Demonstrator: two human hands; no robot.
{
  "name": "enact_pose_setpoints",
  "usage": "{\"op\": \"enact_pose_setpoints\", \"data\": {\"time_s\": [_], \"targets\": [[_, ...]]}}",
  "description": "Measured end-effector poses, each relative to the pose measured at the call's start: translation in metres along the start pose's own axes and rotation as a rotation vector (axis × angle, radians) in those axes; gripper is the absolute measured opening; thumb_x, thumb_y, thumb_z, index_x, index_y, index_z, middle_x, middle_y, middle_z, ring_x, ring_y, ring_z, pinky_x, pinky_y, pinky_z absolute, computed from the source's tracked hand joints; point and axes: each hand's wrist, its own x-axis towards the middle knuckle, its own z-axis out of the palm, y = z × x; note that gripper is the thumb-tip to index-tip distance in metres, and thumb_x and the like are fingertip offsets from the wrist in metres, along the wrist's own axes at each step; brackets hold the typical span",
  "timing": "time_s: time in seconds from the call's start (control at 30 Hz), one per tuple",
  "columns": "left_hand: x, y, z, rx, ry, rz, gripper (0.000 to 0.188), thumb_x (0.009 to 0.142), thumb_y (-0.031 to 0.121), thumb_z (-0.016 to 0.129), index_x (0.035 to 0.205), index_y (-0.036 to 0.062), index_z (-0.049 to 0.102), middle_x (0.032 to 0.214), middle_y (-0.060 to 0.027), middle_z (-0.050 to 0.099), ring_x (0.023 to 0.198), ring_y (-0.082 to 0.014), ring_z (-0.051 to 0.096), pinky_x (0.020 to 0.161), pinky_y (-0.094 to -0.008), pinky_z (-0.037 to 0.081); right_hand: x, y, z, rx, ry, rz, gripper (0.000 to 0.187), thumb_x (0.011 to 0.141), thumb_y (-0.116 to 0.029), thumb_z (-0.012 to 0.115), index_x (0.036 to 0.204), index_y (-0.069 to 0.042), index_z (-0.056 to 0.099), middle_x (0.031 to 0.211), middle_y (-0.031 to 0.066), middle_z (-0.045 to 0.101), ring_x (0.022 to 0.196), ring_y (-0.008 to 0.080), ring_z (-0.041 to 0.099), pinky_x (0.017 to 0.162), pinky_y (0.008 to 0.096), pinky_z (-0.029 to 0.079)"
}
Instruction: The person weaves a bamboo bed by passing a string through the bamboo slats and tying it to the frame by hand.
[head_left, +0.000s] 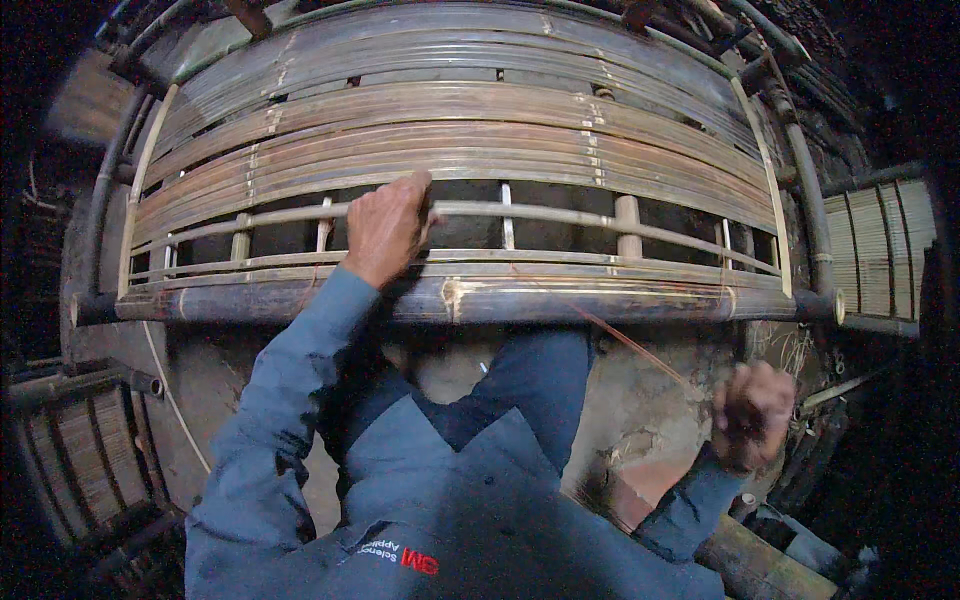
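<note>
A long bamboo bench (430, 105) with a slatted top spans the view in front of me. My left hand (388, 228) is closed round a pale bamboo strip (545, 210) that runs lengthwise over the gap near the bench's front. Out to the right, beyond the front edge, is my right hand (755, 415), closed and somewhat blurred. A thin orange cord (640, 350) stretches taut from the front slats towards it; the grip itself is hidden. Short crosspieces (628, 225) show beneath the strip. The thick dark bamboo pole (450, 300) forms the front rail.
Slatted bamboo panels stand at the far right (875, 245) and lower left (85, 450). My legs are under the bench's front rail. A thick bamboo length (765, 565) lies at the lower right, near a reddish flat piece (655, 475) on the floor.
</note>
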Motion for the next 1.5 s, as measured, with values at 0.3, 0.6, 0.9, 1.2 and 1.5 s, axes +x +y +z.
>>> {"op": "enact_pose_setpoints", "data": {"time_s": [0.3, 0.6, 0.9, 1.2, 1.5], "targets": [[-0.035, 0.042, 0.025, -0.298, 0.101, 0.005, 0.020, 0.086, 0.018, 0.066, 0.103, 0.0064, 0.067, 0.086, -0.0197, 0.069, 0.081, -0.0400, 0.069, 0.071, -0.0498, 0.056, 0.141, 0.060, 0.124, -0.991, -0.441, -0.117, 0.020, 0.091, -0.008, 0.060, 0.109, -0.004, 0.064, 0.092, 0.0234, 0.068, 0.094, 0.0437, 0.066, 0.079, 0.0495, 0.051], [-0.009, 0.052, 0.032, -0.285, -0.186, -0.215, 0.027, 0.090, 0.023, 0.060, 0.108, 0.0056, 0.070, 0.092, -0.0236, 0.071, 0.086, -0.0432, 0.068, 0.077, -0.0545, 0.054, 0.177, 0.124, 0.140, -1.534, -0.423, -0.418, 0.011, 0.085, -0.012, 0.059, 0.082, -0.006, 0.067, 0.076, 0.0192, 0.069, 0.077, 0.0368, 0.071, 0.067, 0.0479, 0.056], [0.018, 0.035, 0.076, -0.422, -0.661, -0.323, 0.032, 0.087, 0.029, 0.062, 0.110, 0.0105, 0.073, 0.106, -0.0200, 0.072, 0.098, -0.0400, 0.070, 0.089, -0.0507, 0.053, 0.197, 0.168, 0.154, -1.341, -0.417, -0.223, 0.012, 0.076, -0.013, 0.072, 0.087, -0.009, 0.075, 0.081, 0.0194, 0.070, 0.080, 0.0412, 0.069, 0.072, 0.0509, 0.055], [0.009, 0.057, 0.038, -0.481, -0.434, -0.467, 0.020, 0.084, 0.021, 0.064, 0.092, 0.0097, 0.078, 0.108, -0.0231, 0.070, 0.101, -0.0399, 0.068, 0.091, -0.0472, 0.052, 0.181, 0.134, 0.157, -1.351, -0.333, -0.193, 0.016, 0.082, -0.019, 0.070, 0.086, -0.005, 0.075, 0.080, 0.0234, 0.069, 0.080, 0.0413, 0.067, 0.072, 0.0492, 0.053], [-0.016, 0.045, 0.005, -1.074, -0.297, -0.114, 0.017, 0.085, 0.017, 0.069, 0.096, 0.0037, 0.073, 0.081, -0.0045, 0.068, 0.082, -0.0211, 0.065, 0.080, -0.0363, 0.052, 0.146, 0.128, 0.119, 0.629, -0.405, 0.631, 0.038, 0.089, -0.005, 0.051, 0.124, 0.004, 0.063, 0.104, 0.0085, 0.066, 0.075, 0.0119, 0.059, 0.054, 0.0267, 0.050]]}}
